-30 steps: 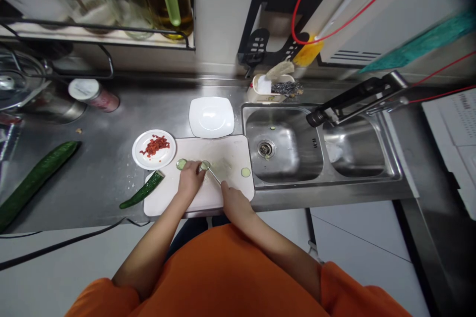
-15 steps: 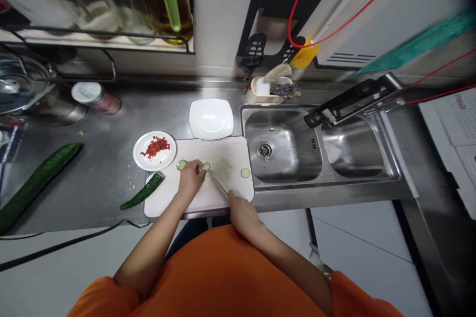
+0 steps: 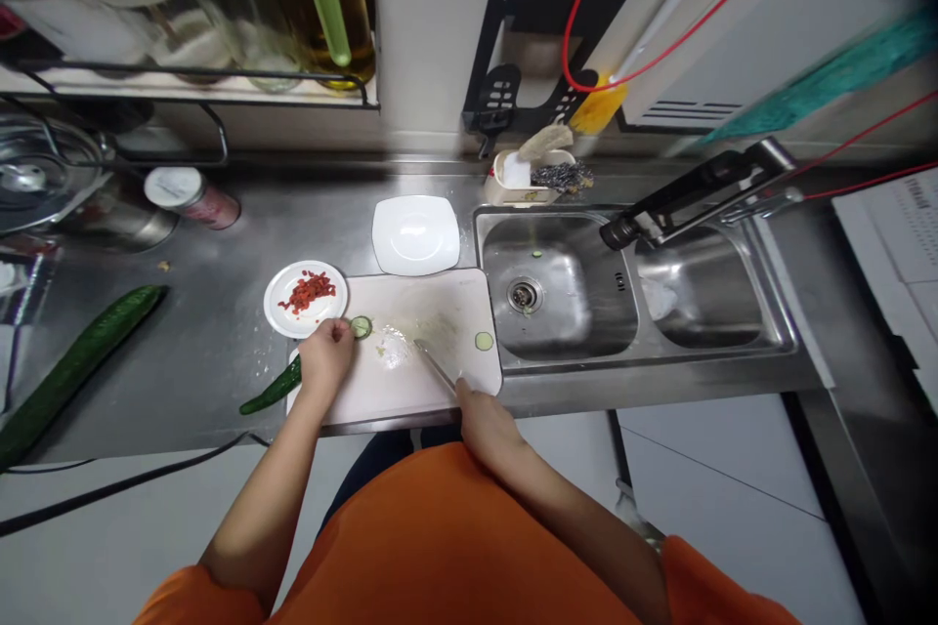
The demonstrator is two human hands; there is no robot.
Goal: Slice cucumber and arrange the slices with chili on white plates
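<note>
My left hand (image 3: 326, 357) is at the left part of the white cutting board (image 3: 381, 397), its fingers pinched at the left edge of a cucumber slice (image 3: 361, 326). Whether a second slice lies under that one, I cannot tell. In my right hand (image 3: 487, 422) is a knife (image 3: 438, 368), its blade slanting up and left with the tip on the board's wet middle. Another cucumber slice (image 3: 484, 341) lies flat near the board's right edge. Partly behind my left wrist rests a cut piece of cucumber (image 3: 272, 389).
A plate of chopped red pieces (image 3: 282, 317) stands left of the board, and a white square plate (image 3: 416, 236) behind it. On the right is a double sink (image 3: 572, 312) with a faucet (image 3: 663, 205). A whole cucumber (image 3: 84, 356) and a canister (image 3: 194, 196) are at left.
My left hand has moved left from the knife tip to the slice at the board's left side. The slice it pinched by the blade is gone from there. My right hand stays nearly still.
</note>
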